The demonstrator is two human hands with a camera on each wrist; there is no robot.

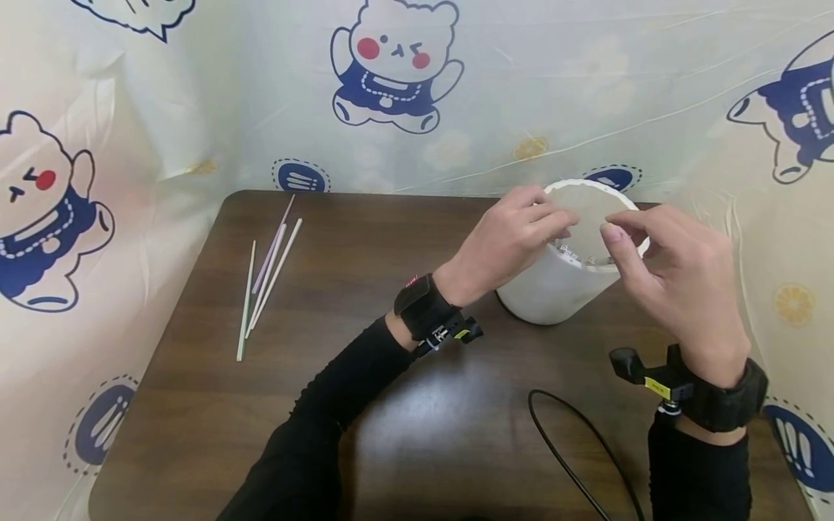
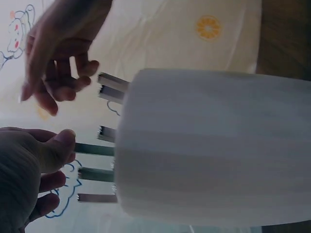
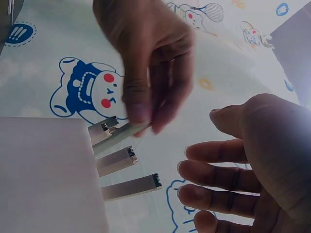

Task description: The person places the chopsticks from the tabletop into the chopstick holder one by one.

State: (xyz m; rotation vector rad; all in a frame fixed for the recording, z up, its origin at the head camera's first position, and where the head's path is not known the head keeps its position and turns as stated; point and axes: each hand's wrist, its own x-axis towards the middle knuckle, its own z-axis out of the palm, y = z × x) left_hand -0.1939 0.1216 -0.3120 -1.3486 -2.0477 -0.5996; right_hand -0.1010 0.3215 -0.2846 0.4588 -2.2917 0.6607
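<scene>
A tall white round container (image 1: 554,293) stands near the back right of the table, with thin flat sticks (image 2: 97,198) poking out past its rim. At the left side of the opening, my left hand (image 1: 504,239) pinches the end of a pale green stick (image 2: 95,149) between thumb and fingers. The rest of that stick is hidden inside the container. My right hand (image 1: 684,268) hovers over the right side of the rim. Its fingers are loosely bent and spread apart with nothing between them, as the right wrist view shows.
Several thin green, purple and white sticks (image 1: 267,278) lie in a loose fan on the left part of the brown table (image 1: 365,246). A black cable (image 1: 573,463) loops near the front right. Printed sheeting (image 1: 260,87) hangs close behind the container.
</scene>
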